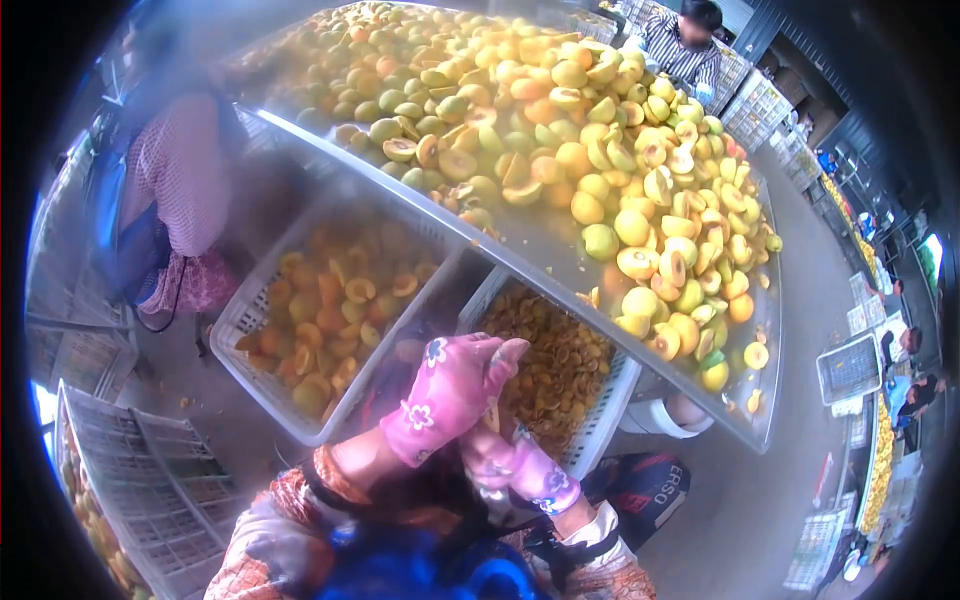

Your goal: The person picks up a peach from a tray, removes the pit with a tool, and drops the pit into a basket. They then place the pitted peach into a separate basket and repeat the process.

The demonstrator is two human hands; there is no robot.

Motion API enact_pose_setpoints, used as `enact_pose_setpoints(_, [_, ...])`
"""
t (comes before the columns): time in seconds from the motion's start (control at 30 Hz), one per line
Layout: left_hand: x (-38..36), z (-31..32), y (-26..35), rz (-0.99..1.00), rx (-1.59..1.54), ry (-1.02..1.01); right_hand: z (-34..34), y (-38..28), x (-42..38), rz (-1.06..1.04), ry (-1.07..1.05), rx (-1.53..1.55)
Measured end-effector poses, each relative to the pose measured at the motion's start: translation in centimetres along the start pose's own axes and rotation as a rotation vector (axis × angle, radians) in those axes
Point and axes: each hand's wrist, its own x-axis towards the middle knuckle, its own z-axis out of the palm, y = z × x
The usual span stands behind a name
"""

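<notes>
Both hands wear pink gloves with white flower patterns and are close together above the crates, in front of my body. My left hand point(440, 392) is closed, its fingers curled; what it holds, if anything, I cannot make out. Just below and to its right is my right hand point(518, 468), its fingers mostly hidden behind the left. Under them stands a white crate point(608, 400) holding small brown and yellow fruit pieces point(555, 360). Halved yellow-orange apricots point(335, 320) fill a second white crate point(318, 432) on the left.
A metal table point(560, 262) ahead bears a large heap of whole and halved apricots point(640, 235). Its raised edge runs above the crates. One person point(682, 48) is across the table; another person point(185, 190) is at left. Crates point(150, 480) stand lower left.
</notes>
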Motion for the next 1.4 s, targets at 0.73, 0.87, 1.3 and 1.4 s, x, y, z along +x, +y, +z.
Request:
enact_pose_setpoints(0.73, [1.5,-0.7,-2.2,-0.206,-0.223,-0.179,1.3,-1.0,0.8,0.085,0.277,-0.062])
enact_pose_setpoints(0.87, [2.2,-2.5,-2.8,-0.124,-0.197,-0.448,0.8,-1.5,0.7,0.272,0.013,0.272])
enact_pose_setpoints(1.3, [0.7,-4.0,-0.9,-0.115,-0.581,-0.262,5.0,-3.5,-0.2,0.220,0.312,-0.198])
enact_pose_setpoints(1.4, [0.8,-3.8,-0.4,0.000,-0.285,-0.331,5.2,-3.5,-0.6,0.287,0.186,0.080])
